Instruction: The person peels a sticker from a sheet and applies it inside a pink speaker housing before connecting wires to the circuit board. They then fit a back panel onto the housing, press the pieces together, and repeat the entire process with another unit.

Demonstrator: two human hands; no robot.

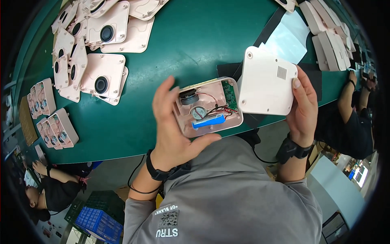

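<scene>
My left hand cradles an open pink housing half from its left side and below. Inside it I see a black round speaker, a small round part, a blue cylindrical battery, red and black wires and a green circuit board at its right end. My right hand grips a white square cover with rounded corners and a small vent grille, holding it by its right edge just to the right of the pink half. Both parts hover over the near edge of the green table.
Several pink housing halves with black speakers lie piled at the table's far left, more stand in rows at the left edge. White covers are stacked at the far right. Black mats and a clear sheet lie behind. Other people sit at lower left and right.
</scene>
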